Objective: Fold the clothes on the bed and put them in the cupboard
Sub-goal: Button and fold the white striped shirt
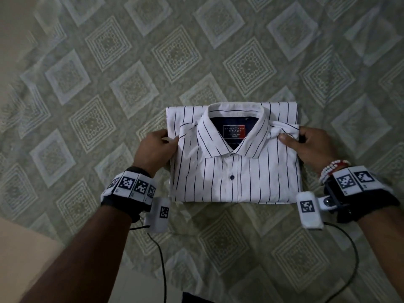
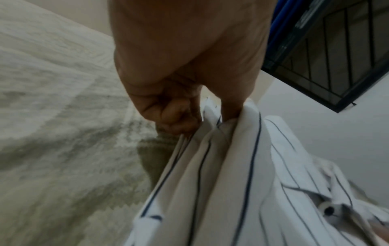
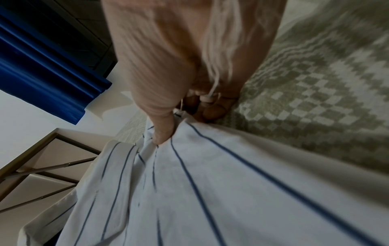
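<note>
A white shirt (image 1: 234, 169) with thin dark stripes lies folded into a rectangle on the bed (image 1: 109, 88), collar up and label showing. My left hand (image 1: 156, 147) grips its left edge near the shoulder, thumb on top and fingers curled under. My right hand (image 1: 310, 145) pinches the right edge the same way. In the left wrist view the left hand (image 2: 183, 116) bunches the striped shirt (image 2: 231, 183). Seen from the right wrist, the thumb of the right hand (image 3: 166, 126) presses on the shirt (image 3: 210, 191) with fingers beneath. No cupboard is in view.
The patterned grey-green bedspread (image 1: 240, 66) fills the head view around the shirt. A bare floor strip (image 1: 21, 248) shows at the lower left. A blue curtain (image 3: 42, 79) and a barred window (image 2: 336, 58) appear in the wrist views. Cables (image 1: 161, 259) hang from both wrists.
</note>
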